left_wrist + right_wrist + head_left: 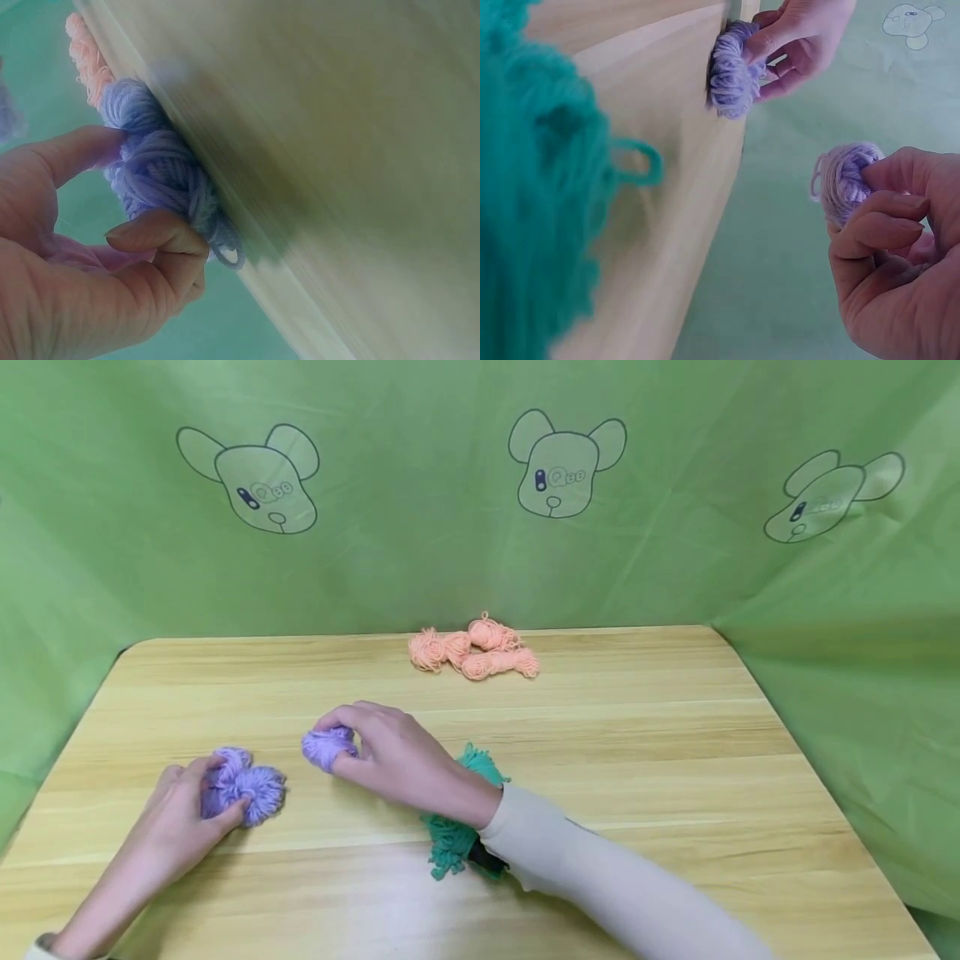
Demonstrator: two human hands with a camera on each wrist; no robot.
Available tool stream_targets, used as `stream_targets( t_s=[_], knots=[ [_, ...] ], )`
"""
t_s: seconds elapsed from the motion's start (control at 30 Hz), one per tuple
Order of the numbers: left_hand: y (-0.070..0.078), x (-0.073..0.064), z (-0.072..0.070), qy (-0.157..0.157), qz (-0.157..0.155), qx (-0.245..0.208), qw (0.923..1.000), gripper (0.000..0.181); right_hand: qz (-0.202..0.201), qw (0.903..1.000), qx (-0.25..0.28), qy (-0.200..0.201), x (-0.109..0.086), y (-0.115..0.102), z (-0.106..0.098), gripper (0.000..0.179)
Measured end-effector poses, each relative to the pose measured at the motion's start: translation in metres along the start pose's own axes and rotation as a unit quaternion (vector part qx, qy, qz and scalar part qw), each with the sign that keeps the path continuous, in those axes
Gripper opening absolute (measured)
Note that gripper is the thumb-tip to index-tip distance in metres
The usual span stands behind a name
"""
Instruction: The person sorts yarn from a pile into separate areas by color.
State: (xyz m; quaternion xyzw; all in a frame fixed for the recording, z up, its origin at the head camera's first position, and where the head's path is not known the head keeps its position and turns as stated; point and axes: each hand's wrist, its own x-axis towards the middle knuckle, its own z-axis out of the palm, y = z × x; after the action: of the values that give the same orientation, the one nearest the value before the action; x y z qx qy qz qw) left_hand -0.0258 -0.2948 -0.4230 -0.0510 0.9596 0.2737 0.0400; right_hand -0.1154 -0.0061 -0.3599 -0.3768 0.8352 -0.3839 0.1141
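"What do you have in your hands?"

"Your left hand (pixel 178 810) is clamped on a lumpy purple yarn heap (pixel 260 792) toward the left of the pale wooden counter (pixel 675 710). Your right hand (pixel 397 752) pinches a small rounded purple yarn bundle (pixel 326 748), raised off the wood."

"And your room?"

"A gap separates both purple pieces. A fluffy green yarn bundle (pixel 450 845) lies partly behind your right arm (pixel 547 839); from there, wood stretches to the right edge. Knotted peach yarn skeins (pixel 495 665) line the far edge."

"Writing?"

"You'll see small lettering (pixel 566 477) on the green curtain's (pixel 420 527) mouse-head outlines (pixel 555 503), not surely readable."
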Motion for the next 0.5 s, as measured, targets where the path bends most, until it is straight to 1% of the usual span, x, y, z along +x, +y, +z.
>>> stream_targets(
  t_s=[0.17, 0.27, 0.37, 0.5],
  knots=[
    [-0.001, -0.001, 0.001, 0.004, 0.001, -0.001, 1.0000, 0.080, 0.044, 0.9984, 0.012, -0.034, 0.016, 0.003, 0.013, 0.040],
    [-0.001, -0.001, 0.001, 0.005, 0.002, -0.004, 1.0000, 0.079, 0.063, 0.9967, 0.014, -0.048, 0.024, 0.005, 0.021, 0.041],
    [-0.001, 0.000, 0.002, 0.004, 0.002, -0.007, 1.0000, 0.079, 0.069, 0.9961, 0.005, -0.054, 0.030, 0.006, 0.028, 0.040],
    [-0.002, 0.000, 0.001, 0.005, 0.002, -0.005, 1.0000, 0.079, 0.065, 0.9958, -0.016, -0.062, 0.038, 0.007, 0.037, 0.042]
  ],
)
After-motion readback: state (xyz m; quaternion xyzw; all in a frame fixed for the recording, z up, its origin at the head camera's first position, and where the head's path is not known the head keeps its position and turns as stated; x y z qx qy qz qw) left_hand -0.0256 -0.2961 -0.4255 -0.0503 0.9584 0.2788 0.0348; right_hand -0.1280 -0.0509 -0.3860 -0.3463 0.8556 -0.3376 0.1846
